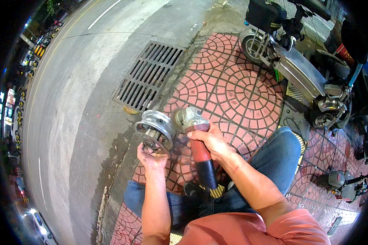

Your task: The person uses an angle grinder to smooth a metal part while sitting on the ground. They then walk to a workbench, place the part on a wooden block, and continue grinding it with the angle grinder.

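My left hand (153, 158) is closed on a small silver metal wheel rim (162, 127), gripping it from below by its hub. The fingers are partly hidden inside the rim and look darkened with grime. In my right hand (212, 142) is an angle grinder (200, 153) with a silver head, a red body and a black rear end. Its blurred disc (178, 119) is at the right side of the rim; whether they touch, I cannot tell. Both things are held above the pavement, in front of my knees.
A slotted metal drain grate (149, 75) lies at the road's edge, beyond the rim. Red patterned paving (233, 85) spreads ahead and right. A silver scooter (298, 73) with a black box stands at the upper right. Cars pass along the grey road (69, 122) at left.
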The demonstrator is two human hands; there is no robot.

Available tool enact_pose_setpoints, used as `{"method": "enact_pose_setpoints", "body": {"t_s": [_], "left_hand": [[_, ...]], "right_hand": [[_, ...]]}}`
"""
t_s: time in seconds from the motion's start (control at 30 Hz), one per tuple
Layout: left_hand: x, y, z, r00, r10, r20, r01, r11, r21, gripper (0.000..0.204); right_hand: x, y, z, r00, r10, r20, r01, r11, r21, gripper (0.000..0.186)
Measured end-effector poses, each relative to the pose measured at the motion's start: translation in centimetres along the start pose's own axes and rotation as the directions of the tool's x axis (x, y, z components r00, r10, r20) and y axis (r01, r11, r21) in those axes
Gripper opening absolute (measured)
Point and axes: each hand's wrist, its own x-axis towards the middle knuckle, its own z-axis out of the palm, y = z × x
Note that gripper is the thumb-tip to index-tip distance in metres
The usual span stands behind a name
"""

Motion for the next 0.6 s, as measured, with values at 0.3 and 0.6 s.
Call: {"method": "enact_pose_setpoints", "body": {"t_s": [0.3,0.6], "left_hand": [[0.7,0.8,-1.5,0.999,-0.025,0.043,0.026,0.999,-0.037,0.037],[-0.1,0.4,0.0,1.000,0.021,-0.020,-0.021,1.000,0.010,0.036]], "right_hand": [[0.3,1.0,-0.9,0.997,0.064,-0.053,-0.064,0.998,0.008,0.039],[1.4,2.5,-1.2,0.995,-0.038,-0.097,0.025,0.992,-0.125,0.047]]}}
